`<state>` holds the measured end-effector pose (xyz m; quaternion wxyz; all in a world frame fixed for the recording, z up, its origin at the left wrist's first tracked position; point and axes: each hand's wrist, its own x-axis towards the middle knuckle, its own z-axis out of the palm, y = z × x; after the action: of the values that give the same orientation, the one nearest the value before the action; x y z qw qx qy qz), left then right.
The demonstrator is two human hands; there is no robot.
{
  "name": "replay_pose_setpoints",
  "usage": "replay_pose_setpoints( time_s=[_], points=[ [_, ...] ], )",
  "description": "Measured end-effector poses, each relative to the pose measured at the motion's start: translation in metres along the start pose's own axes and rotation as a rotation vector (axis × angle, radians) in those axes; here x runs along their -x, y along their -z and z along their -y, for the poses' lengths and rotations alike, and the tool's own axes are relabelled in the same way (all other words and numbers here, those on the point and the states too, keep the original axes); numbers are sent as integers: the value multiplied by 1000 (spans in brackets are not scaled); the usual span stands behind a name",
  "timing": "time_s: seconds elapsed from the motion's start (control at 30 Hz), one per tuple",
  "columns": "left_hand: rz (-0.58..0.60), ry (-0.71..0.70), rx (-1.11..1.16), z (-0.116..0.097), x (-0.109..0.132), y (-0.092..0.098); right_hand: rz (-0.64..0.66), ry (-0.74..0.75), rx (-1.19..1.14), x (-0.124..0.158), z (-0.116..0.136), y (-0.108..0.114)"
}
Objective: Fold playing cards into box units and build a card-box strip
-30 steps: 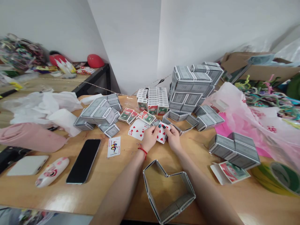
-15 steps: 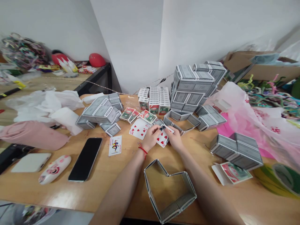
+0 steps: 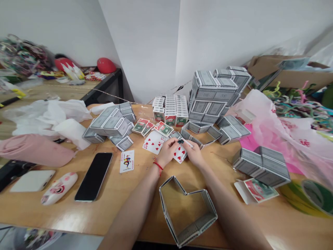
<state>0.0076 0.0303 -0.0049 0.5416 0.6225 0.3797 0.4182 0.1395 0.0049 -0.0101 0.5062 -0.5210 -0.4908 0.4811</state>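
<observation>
Vs 1 s ago: left hand [image 3: 167, 152] and right hand [image 3: 195, 152] closer at thumbs, dark nails [image 3: 179, 141] now bunched together, toward twelve o'clock on the held card [image 3: 179, 153]. Held card turned: corner now points to six o'clock, edge faced there before. White strip [image 3: 187, 142] now shows, between one and two o'clock.

Both forearms [image 3: 135, 198] are bare as far as they show. Around the left wrist [image 3: 159, 163] runs a thin red cord bracelet [image 3: 158, 165], a short end hanging loose. The left hand [image 3: 168, 151] and right hand [image 3: 195, 152] are ungloved, the thumbnails [image 3: 181, 141] painted very dark, almost black, with a slight green tint.
</observation>
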Motion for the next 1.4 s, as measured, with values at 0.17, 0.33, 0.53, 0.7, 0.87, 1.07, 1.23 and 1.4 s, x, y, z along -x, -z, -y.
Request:
replay_pose_setpoints(
  time_s=[0.17,0.33,0.53,0.7,0.87,1.07,1.23,1.4],
  points=[
    [8,20,36,-4,-2,1,-31,21,24,1,-4,-1],
    [12,45,23,-7,-2,5,-102,31,27,2,-4,-3],
    [31,46,23,-8,-2,9,-210,40,12,2,0,-3],
    [43,55,6,-9,-2,13,-279,67,3,3,2,-4],
    [58,46,48,-5,1,14,-301,78,-28,3,2,-2],
    [-28,5,28,3,-1,15,-230,146,-64,0,1,1],
    [-171,-33,11,4,-7,21,-118,117,-130,-2,-5,-1],
    [-129,-54,-13,2,-6,21,-112,143,-40,-1,-7,-1]
  ],
)
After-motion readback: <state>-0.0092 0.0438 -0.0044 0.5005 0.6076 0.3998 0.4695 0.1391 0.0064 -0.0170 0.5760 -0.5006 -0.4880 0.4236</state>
